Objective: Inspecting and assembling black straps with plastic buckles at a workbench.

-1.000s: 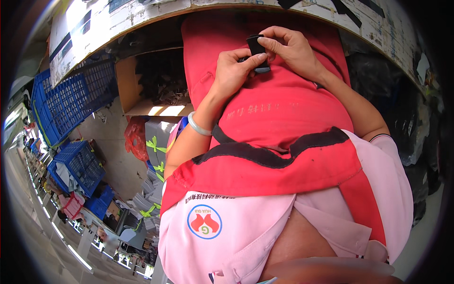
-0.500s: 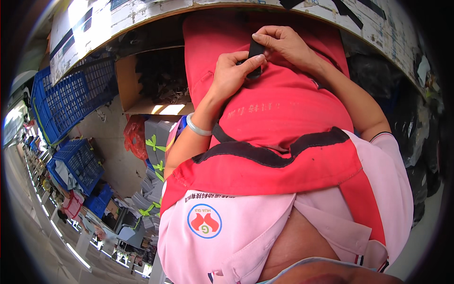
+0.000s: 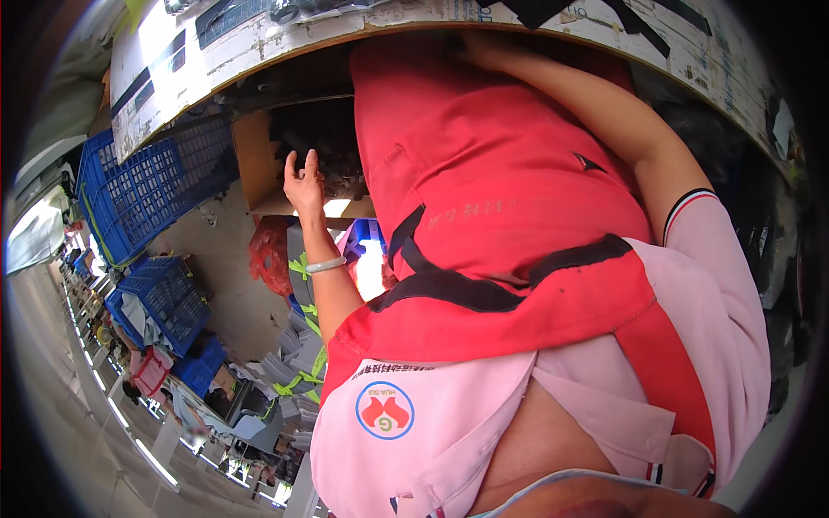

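Observation:
My left hand point(image 3: 304, 185) is off to the left, at the near side of a cardboard box point(image 3: 256, 164). Its fingers are spread and nothing shows between them. Dark scraps point(image 3: 332, 151) lie inside the box in shadow, just beyond the fingertips. My right hand point(image 3: 485, 52) reaches forward over the red apron point(image 3: 509, 147) on my lap, under the table's near edge. The fingers of that hand are hidden in the dark there, so what they touch does not show.
A white, worn tabletop point(image 3: 363, 34) runs across the front, with black strips point(image 3: 635, 26) on its right part. Blue plastic crates point(image 3: 134, 194) stand at left. A red plastic bag point(image 3: 271, 255) and grey stacks with green ties point(image 3: 302, 345) sit near my left arm.
Both hands were together over my lap, holding a small black piece. My left hand has moved left to the box and opened. My right hand has gone forward under the table edge.

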`<state>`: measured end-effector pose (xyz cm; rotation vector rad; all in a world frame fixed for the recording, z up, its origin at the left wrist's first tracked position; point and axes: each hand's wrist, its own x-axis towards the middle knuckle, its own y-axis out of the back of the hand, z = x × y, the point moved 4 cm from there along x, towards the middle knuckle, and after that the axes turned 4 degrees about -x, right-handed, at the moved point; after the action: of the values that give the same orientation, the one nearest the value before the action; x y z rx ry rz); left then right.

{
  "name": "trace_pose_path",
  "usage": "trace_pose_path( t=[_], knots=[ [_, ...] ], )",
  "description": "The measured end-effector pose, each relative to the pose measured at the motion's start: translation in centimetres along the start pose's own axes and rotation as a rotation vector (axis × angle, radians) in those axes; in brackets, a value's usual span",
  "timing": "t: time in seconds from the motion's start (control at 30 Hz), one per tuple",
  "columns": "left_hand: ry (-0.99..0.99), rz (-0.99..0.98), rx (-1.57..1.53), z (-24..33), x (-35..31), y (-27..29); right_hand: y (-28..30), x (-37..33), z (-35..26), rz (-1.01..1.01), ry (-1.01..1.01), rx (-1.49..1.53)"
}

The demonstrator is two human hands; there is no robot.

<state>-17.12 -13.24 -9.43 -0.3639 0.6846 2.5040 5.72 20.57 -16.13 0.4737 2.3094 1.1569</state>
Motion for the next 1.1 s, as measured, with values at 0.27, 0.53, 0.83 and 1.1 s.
trace_pose_path(
  t=[0.27, 0.53, 0.83, 1.1],
  knots=[
    [-0.046, -0.251, -0.261, 3.5, -0.1, -7.6, 0.4, -2.9, 2.6, 0.066, 0.167, 0.105],
    [-0.434, -0.291, 0.467, 9.6, 3.4, -12.9, 5.3, -10.5, 3.5, 0.019, 0.046, 0.061],
    [-0.659, -0.119, 0.182, 13.9, 0.6, -11.5, 10.2, -19.4, 5.2, 0.322, -0.064, 0.107],
    [-0.426, -0.166, 0.246, 10.5, 2.5, -12.6, 10.1, -20.8, 7.4, 0.570, -0.226, -0.085]
  ],
)
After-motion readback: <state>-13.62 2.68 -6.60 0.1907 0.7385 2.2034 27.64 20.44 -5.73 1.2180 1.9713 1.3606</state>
